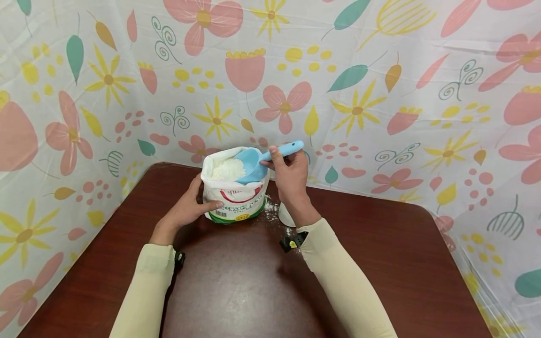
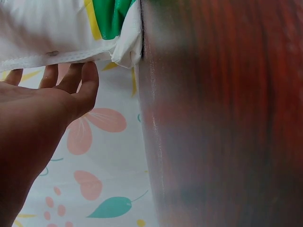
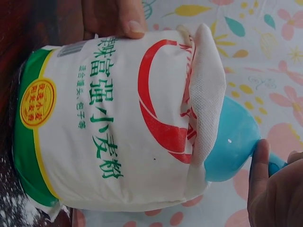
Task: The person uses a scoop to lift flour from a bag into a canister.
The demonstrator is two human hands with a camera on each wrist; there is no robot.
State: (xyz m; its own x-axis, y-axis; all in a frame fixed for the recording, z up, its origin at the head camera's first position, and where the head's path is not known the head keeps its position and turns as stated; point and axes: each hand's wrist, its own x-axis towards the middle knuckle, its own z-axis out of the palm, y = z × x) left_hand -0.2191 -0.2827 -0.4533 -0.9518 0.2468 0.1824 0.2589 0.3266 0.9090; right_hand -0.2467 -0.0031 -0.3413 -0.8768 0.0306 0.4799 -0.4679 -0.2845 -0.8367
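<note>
A white flour bag [image 1: 236,199] with a green base and red print stands upright on the table, its top folded outward. White flour [image 1: 228,170] fills it close to the rim. My left hand [image 1: 188,209] holds the bag's left side, thumb across the front; in the left wrist view its fingers [image 2: 87,82] bend against the bag's side. My right hand [image 1: 291,176] grips the handle of a light blue scoop [image 1: 253,166]. The scoop's bowl rests inside the bag's mouth, tilted into the flour. In the right wrist view, the bag's folded edge hides part of the scoop.
Spilled flour [image 1: 270,211] dusts the brown table [image 1: 228,281] right of the bag. A white object [image 1: 286,217] sits there, partly hidden behind my right wrist; its kind is unclear. A flowered cloth [image 1: 359,141] hangs along the table's back and left side.
</note>
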